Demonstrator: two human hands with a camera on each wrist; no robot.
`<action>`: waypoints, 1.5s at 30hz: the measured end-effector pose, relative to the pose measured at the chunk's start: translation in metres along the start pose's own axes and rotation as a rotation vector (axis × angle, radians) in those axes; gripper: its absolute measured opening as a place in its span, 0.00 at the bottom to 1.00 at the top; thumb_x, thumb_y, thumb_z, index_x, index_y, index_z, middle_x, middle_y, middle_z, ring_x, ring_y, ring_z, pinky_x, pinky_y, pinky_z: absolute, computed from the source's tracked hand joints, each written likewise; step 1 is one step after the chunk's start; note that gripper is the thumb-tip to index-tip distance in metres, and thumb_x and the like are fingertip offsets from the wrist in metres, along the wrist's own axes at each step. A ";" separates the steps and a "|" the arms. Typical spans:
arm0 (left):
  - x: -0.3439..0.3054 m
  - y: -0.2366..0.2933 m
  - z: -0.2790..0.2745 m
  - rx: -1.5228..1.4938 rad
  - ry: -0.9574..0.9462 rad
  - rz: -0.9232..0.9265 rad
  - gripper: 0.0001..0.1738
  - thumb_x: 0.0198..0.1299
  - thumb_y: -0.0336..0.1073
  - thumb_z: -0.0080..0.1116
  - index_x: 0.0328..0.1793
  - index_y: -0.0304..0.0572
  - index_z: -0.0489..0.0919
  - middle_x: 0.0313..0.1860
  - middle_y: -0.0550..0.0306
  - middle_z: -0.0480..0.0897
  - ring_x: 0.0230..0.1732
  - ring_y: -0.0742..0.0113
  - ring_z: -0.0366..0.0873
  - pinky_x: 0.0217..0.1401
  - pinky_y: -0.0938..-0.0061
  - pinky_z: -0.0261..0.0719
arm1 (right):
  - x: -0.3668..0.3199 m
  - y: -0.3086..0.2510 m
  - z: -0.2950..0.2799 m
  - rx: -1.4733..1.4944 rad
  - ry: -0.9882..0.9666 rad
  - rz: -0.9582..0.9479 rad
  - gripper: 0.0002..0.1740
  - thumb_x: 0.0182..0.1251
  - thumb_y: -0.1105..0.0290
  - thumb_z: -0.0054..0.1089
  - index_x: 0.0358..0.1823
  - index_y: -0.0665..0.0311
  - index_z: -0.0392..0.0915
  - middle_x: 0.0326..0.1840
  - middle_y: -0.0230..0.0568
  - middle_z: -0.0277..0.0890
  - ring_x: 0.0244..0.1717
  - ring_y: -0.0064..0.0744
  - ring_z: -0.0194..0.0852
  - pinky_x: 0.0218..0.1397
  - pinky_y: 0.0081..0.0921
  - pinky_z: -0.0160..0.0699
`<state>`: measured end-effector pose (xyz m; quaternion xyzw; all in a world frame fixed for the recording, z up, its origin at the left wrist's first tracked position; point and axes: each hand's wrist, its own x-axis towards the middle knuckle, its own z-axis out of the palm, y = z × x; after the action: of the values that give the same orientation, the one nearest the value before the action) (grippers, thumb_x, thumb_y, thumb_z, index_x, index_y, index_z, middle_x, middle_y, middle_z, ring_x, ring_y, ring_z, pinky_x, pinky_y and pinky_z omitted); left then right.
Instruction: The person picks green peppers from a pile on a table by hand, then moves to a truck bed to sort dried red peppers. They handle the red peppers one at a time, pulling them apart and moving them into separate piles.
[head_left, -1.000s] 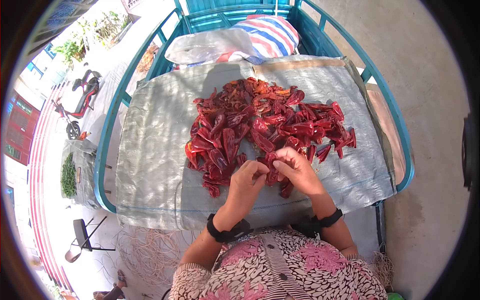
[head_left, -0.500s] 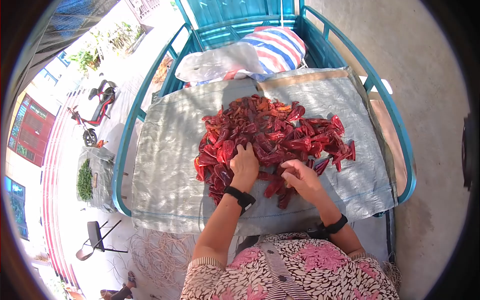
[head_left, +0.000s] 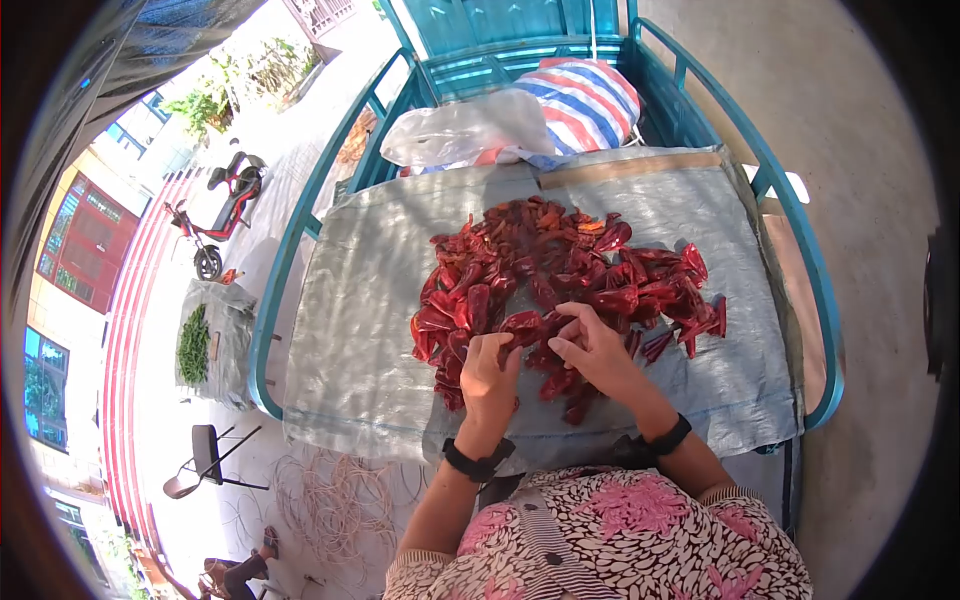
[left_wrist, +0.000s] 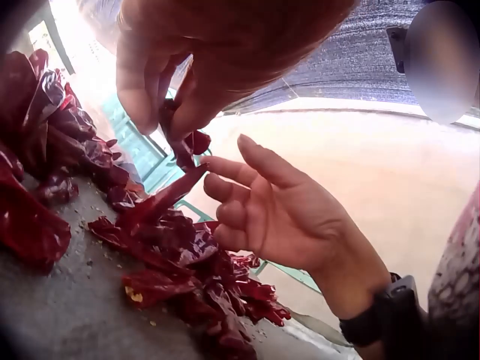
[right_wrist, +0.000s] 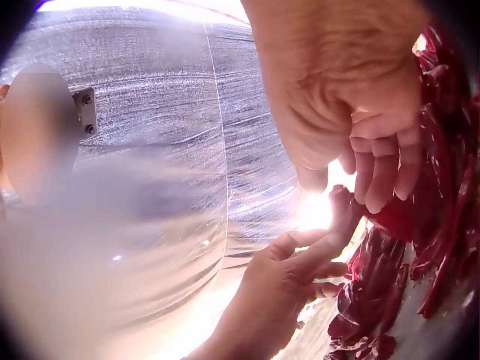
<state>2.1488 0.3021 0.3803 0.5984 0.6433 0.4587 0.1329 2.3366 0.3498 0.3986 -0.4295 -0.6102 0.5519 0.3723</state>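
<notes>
A heap of dried red peppers (head_left: pixel 475 300) lies on a grey woven sheet (head_left: pixel 350 290). At the near side of the heap my left hand (head_left: pixel 488 382) pinches one wrinkled dark-red pepper (left_wrist: pixel 177 139) between thumb and fingers. My right hand (head_left: pixel 600 355) is held just across from it, palm toward the pepper. In the left wrist view its fingers are loosely bent, thumb apart, and a fingertip overlaps the pepper's lower end. In the right wrist view the right fingers hang relaxed in front of the heap, beside the held pepper.
Teal metal rails (head_left: pixel 800 250) frame the cart bed on both sides. Behind the peppers lie a translucent plastic bag (head_left: pixel 465 130) and a striped sack (head_left: pixel 585 105). A folding chair (head_left: pixel 207 455) and a red scooter (head_left: pixel 225 215) stand on the ground at left.
My left hand was reaching into the heap half a second ago; it has drawn back toward me with a pepper. The right hand stays near the heap's front, its fingers straighter.
</notes>
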 end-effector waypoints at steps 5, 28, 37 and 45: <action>-0.014 0.015 0.000 -0.055 -0.045 0.035 0.16 0.55 0.25 0.72 0.49 0.38 0.80 0.43 0.52 0.81 0.35 0.60 0.84 0.36 0.70 0.82 | 0.006 0.007 0.007 -0.218 -0.028 -0.087 0.21 0.71 0.58 0.65 0.57 0.66 0.77 0.39 0.46 0.84 0.36 0.36 0.84 0.42 0.32 0.80; -0.031 -0.009 -0.031 -0.178 -0.184 0.064 0.15 0.55 0.25 0.73 0.49 0.40 0.81 0.43 0.56 0.80 0.30 0.71 0.80 0.32 0.75 0.78 | -0.006 0.003 0.022 -0.125 -0.070 0.179 0.13 0.78 0.61 0.59 0.51 0.62 0.81 0.26 0.24 0.71 0.25 0.13 0.68 0.29 0.17 0.70; 0.007 -0.031 -0.049 0.408 0.029 -0.198 0.34 0.54 0.39 0.75 0.66 0.42 0.74 0.48 0.49 0.82 0.49 0.49 0.79 0.51 0.59 0.78 | 0.006 0.006 0.016 0.047 0.194 -0.030 0.20 0.80 0.67 0.54 0.67 0.66 0.69 0.34 0.34 0.78 0.27 0.15 0.70 0.30 0.17 0.71; -0.004 -0.044 -0.044 0.190 0.100 -0.077 0.20 0.53 0.29 0.73 0.54 0.40 0.82 0.45 0.52 0.87 0.42 0.55 0.79 0.50 0.64 0.77 | 0.000 -0.004 0.040 -0.194 -0.095 0.038 0.17 0.76 0.67 0.59 0.62 0.64 0.76 0.37 0.33 0.78 0.33 0.18 0.75 0.37 0.21 0.78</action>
<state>2.0894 0.2853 0.3701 0.5598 0.7122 0.4193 0.0608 2.2989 0.3352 0.3982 -0.4481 -0.6695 0.5171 0.2890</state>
